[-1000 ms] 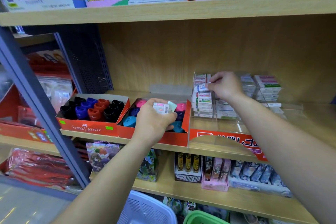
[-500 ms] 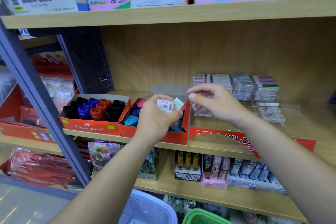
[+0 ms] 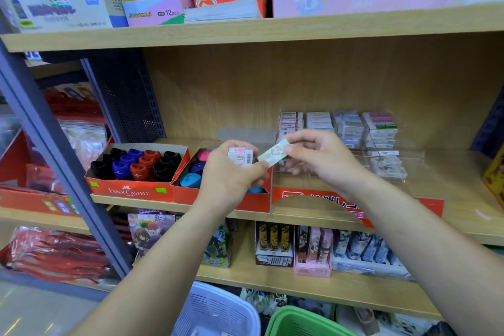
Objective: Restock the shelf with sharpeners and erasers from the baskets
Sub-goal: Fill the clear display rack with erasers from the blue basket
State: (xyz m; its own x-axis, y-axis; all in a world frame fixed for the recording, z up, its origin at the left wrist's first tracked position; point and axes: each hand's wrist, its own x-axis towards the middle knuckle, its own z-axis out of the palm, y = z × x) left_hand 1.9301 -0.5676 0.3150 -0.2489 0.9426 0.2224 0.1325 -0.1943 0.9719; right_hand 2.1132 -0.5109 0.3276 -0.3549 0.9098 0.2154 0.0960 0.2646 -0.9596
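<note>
Head view: at left the Faber-Castell sharpener box [image 3: 136,172] stands full, and beside it your left hand [image 3: 229,180] is curled round a small stack of erasers [image 3: 241,157]. Your right hand [image 3: 324,161] has thumb and forefinger clamped on one green eraser [image 3: 272,155] at the stack's edge. At right the clear eraser rack [image 3: 403,154] shows thinly filled front slots, so restocking is judged partway done.

Sharpener boxes [image 3: 128,191] L on mid shelf [image 3: 461,180], eraser stacks [image 3: 351,128] in clear rack [image 3: 409,157] R, baskets [image 3: 218,311] below, front
</note>
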